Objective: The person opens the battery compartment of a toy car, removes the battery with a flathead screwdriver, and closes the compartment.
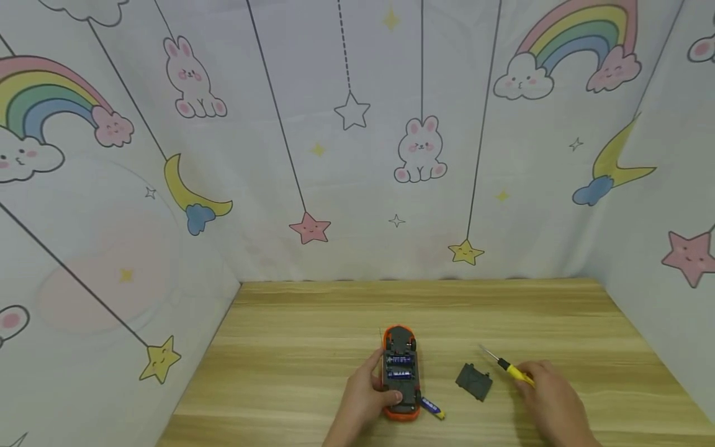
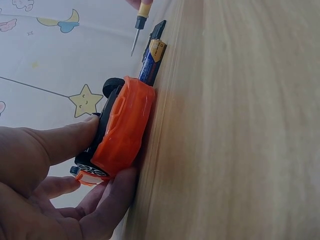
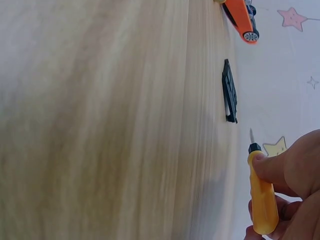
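Note:
An orange toy car (image 1: 401, 397) lies upside down on the table, its dark underside facing up. Two blue batteries (image 1: 399, 374) sit in its open compartment. My left hand (image 1: 362, 397) grips the car from the left, thumb across the underside and fingers around the body, as the left wrist view (image 2: 65, 185) also shows. Beside the car's near right corner lies a loose blue and yellow battery (image 1: 432, 408). A dark battery cover (image 1: 474, 381) rests farther right. My right hand (image 1: 553, 400) holds a screwdriver (image 3: 262, 195) by its yellow handle, the metal tip pointing away to the left.
The wood-grain table (image 1: 290, 347) is bounded at the back and sides by white cloth walls (image 1: 357, 180) printed with stars, rabbits and rainbows. Bare tabletop shows left of the car and behind it. A thin antenna-like wire (image 1: 380, 336) stands by the car's far left corner.

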Action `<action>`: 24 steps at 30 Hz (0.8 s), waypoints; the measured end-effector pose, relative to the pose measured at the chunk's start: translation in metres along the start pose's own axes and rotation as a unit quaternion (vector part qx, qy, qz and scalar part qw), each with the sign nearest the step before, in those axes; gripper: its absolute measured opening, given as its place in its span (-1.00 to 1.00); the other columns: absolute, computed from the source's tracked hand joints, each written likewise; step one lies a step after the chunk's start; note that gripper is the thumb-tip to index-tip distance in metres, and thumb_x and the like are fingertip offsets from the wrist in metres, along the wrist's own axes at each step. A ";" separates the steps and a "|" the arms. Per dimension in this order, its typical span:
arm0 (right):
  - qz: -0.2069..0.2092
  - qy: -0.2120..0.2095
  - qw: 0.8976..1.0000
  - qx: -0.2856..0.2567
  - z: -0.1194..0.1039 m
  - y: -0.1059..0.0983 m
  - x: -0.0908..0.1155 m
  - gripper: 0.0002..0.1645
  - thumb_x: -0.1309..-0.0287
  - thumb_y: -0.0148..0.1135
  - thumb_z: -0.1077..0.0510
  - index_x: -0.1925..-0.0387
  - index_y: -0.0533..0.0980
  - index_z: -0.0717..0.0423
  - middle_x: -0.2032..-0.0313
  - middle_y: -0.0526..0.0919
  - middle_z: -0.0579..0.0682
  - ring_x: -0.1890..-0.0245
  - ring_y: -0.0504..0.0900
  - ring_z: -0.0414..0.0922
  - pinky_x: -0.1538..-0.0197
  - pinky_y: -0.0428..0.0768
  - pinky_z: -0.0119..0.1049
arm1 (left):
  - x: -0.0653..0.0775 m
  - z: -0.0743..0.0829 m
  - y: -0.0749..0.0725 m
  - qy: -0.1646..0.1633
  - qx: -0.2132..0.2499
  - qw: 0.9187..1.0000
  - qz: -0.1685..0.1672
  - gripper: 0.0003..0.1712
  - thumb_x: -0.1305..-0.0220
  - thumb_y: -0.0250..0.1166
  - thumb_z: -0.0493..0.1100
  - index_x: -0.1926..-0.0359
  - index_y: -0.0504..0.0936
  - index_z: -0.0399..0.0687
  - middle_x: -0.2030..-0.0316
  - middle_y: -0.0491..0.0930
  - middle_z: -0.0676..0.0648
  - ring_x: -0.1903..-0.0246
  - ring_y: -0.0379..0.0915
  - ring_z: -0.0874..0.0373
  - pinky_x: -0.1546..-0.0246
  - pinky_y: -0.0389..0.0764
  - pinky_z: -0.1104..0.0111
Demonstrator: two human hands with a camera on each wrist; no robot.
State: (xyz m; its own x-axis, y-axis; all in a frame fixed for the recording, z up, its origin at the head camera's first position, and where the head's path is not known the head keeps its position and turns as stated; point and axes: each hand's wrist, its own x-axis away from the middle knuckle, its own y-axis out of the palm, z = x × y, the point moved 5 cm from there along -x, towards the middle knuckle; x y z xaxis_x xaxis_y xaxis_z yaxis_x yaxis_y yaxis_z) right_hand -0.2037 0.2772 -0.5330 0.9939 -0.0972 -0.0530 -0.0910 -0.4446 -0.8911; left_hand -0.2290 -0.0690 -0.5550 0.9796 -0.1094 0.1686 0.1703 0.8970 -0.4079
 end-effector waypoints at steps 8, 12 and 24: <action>0.004 0.024 1.000 0.006 0.025 -0.004 -0.005 -0.60 -0.30 0.33 0.16 -0.07 0.56 0.32 -0.01 0.60 0.35 0.07 0.64 0.25 0.13 0.58 0.19 | 0.000 -0.001 0.000 0.005 0.000 1.000 0.003 0.14 0.11 0.63 -0.32 -0.53 0.31 -0.02 0.48 0.61 -0.02 0.47 0.51 0.13 0.43 0.49 0.28; 0.008 0.030 0.999 0.006 0.039 -0.005 -0.005 -0.59 -0.28 0.32 0.16 -0.06 0.55 0.35 0.07 0.61 0.35 0.14 0.65 0.21 0.18 0.57 0.15 | 0.000 -0.003 0.002 -0.004 0.003 1.000 -0.001 0.14 0.11 0.63 -0.32 -0.53 0.31 -0.01 0.47 0.61 -0.03 0.47 0.51 0.12 0.43 0.50 0.27; -0.032 0.069 0.997 0.010 0.058 -0.004 -0.010 -0.52 -0.32 0.31 0.10 -0.08 0.53 0.42 0.11 0.62 0.36 0.14 0.63 0.21 0.20 0.54 0.11 | 0.000 -0.002 0.001 -0.018 -0.001 1.000 -0.005 0.16 0.07 0.63 -0.28 -0.56 0.27 0.03 0.41 0.62 -0.04 0.40 0.52 0.12 0.36 0.50 0.26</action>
State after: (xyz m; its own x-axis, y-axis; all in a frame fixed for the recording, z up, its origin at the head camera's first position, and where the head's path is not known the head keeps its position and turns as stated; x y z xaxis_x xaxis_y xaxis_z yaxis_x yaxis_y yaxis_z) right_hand -0.2095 0.3313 -0.5548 0.9793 -0.1916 0.0651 -0.0257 -0.4368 -0.8992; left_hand -0.2290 -0.0692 -0.5571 0.9736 -0.1026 0.2037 0.1796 0.8955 -0.4073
